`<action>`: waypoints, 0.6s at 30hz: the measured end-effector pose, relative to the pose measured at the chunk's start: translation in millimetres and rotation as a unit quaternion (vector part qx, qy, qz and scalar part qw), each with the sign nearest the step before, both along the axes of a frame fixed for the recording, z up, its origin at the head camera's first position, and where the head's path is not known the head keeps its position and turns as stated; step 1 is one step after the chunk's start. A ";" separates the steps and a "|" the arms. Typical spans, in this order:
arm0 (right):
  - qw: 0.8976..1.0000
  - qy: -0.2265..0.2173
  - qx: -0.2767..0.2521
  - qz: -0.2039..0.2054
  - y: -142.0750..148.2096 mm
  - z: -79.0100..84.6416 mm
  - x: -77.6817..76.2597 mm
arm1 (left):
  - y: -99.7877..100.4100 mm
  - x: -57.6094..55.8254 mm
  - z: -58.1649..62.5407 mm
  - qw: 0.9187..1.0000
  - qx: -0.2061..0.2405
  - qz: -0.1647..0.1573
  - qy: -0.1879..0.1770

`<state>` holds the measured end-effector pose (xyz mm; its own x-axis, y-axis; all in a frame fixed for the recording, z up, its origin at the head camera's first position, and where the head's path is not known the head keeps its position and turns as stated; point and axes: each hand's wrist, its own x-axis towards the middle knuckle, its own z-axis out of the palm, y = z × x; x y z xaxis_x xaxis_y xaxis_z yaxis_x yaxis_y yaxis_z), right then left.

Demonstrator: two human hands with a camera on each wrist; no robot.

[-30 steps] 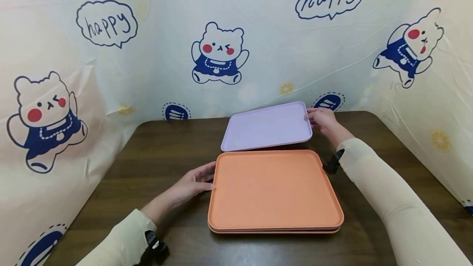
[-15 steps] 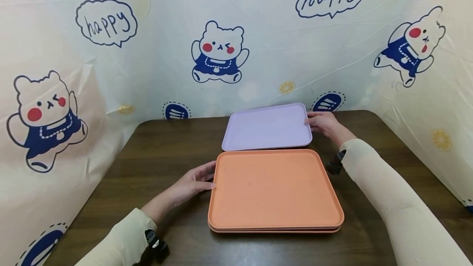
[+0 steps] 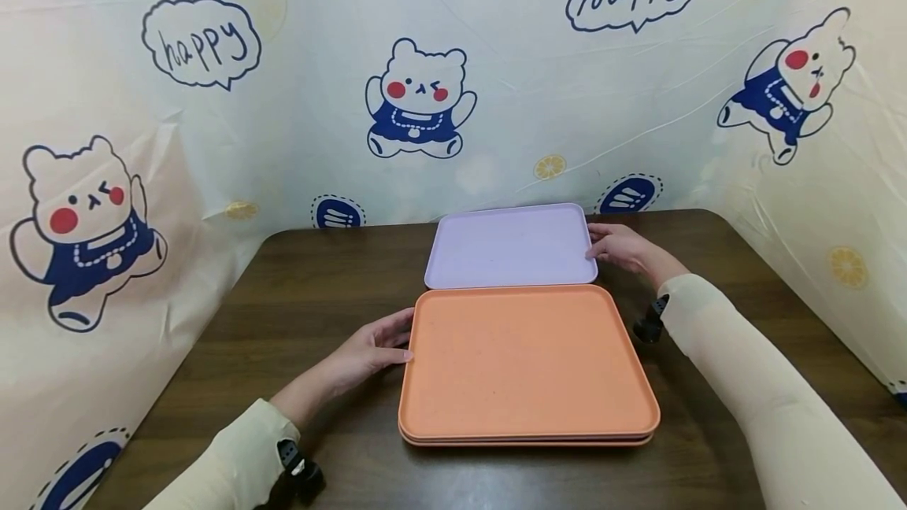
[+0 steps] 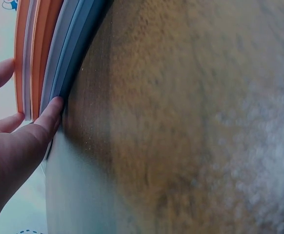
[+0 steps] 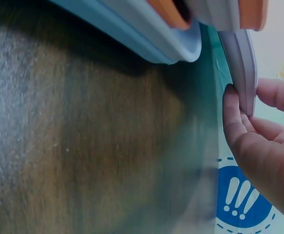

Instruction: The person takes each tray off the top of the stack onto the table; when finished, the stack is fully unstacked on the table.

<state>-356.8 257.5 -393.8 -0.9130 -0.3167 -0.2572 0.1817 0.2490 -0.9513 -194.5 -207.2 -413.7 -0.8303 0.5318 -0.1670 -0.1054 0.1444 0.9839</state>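
Note:
A stack of several trays sits on the wooden table, with an orange tray (image 3: 531, 360) on top. In the left wrist view its edges show orange, pale lilac and blue layers (image 4: 76, 53). My left hand (image 3: 368, 352) rests its extended fingers and thumb against the stack's left side. Just behind the stack, a lilac tray (image 3: 512, 246) is held nearly level, its near edge bordering the orange tray in the head view. My right hand (image 3: 623, 249) pinches its right edge, with the thumb on one face and fingers on the other, as the right wrist view shows.
The dark wooden table (image 3: 319, 282) extends around the trays. Behind and at the sides hangs a pale curtain (image 3: 298, 101) printed with bears and "happy" bubbles. A black wrist camera (image 3: 650, 321) is strapped at each cuff.
The lilac tray has come down at its far right side and lies straighter behind the stack. My right hand has moved down slightly with it. My left hand and the stack stay put.

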 end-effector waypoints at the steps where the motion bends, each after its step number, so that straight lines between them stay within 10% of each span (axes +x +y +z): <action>1: 1.000 -0.001 -0.001 0.002 0.3 -1.1 -0.9 | -0.1 0.0 0.3 1.000 -0.001 0.001 -0.001; 18: 0.996 0.034 0.084 -0.019 3.4 -17.8 -2.5 | -0.3 0.8 1.0 1.000 -0.010 0.007 -0.001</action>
<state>-359.3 260.9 -411.5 -0.9406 -0.2392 -0.2407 0.1304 0.4002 -0.9071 -193.7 -207.5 -412.6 -0.8378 0.5160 -0.1787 -0.1089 0.1627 0.9806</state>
